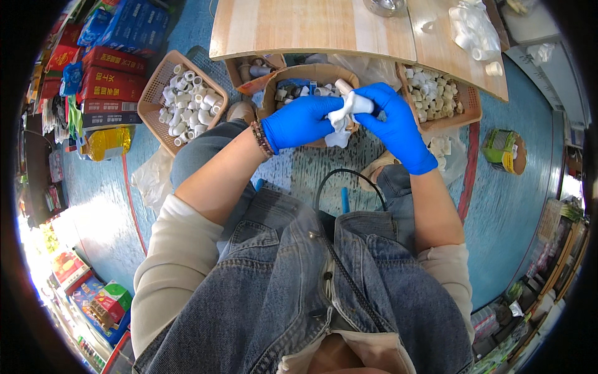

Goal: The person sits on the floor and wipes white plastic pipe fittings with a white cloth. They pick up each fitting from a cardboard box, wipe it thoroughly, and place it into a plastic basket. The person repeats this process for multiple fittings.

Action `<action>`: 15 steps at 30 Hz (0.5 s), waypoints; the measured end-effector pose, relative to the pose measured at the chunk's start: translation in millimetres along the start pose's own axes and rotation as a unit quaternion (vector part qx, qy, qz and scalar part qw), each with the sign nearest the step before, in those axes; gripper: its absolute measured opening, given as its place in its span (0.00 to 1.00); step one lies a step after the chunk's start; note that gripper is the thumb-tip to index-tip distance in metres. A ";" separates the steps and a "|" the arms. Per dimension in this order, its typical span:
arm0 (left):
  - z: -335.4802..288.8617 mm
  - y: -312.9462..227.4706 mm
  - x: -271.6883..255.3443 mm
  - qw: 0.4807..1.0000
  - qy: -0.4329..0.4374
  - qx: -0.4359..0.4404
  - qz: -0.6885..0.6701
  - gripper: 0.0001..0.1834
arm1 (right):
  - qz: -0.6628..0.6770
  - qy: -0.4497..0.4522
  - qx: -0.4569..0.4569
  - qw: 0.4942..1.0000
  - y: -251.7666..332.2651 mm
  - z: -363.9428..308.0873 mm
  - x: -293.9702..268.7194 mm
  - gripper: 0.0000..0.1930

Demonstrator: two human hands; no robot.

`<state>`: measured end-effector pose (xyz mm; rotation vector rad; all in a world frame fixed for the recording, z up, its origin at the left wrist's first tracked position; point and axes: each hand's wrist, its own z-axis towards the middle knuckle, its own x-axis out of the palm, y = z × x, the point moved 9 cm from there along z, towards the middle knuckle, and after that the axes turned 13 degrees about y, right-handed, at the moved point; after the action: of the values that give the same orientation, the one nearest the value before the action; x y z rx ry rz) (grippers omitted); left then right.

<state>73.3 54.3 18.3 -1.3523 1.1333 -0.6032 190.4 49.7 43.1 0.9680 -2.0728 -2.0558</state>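
In a blue glove, my left hand (299, 123) is closed on a bunched white cloth (339, 119). My right hand (393, 121), gloved the same way, grips a short white plastic pipe fitting (362, 105) between thumb and fingers. Cloth and fitting touch, and part of the cloth hangs down between the hands. Both hands are above a cardboard box (270, 103) of mixed small parts; a pale pinkish tube end (342, 86) shows just behind the fitting.
White pipe fittings fill a tan basket (148, 100) at left and another basket (474, 106) at right. Ahead is a wooden table (311, 28) with a plastic bag of white fittings (474, 28). An opened green carton (500, 151) sits on the floor, far right.
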 end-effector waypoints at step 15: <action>-19.1 6.3 -49.1 0.978 -0.151 -0.005 -0.147 0.12 | 0.009 -0.129 0.018 0.991 -0.6 -7.1 -41.2 0.16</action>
<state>35.6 90.1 29.0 -1.5750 0.6980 -0.5792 226.9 62.8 58.8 0.7175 -2.2339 -2.2474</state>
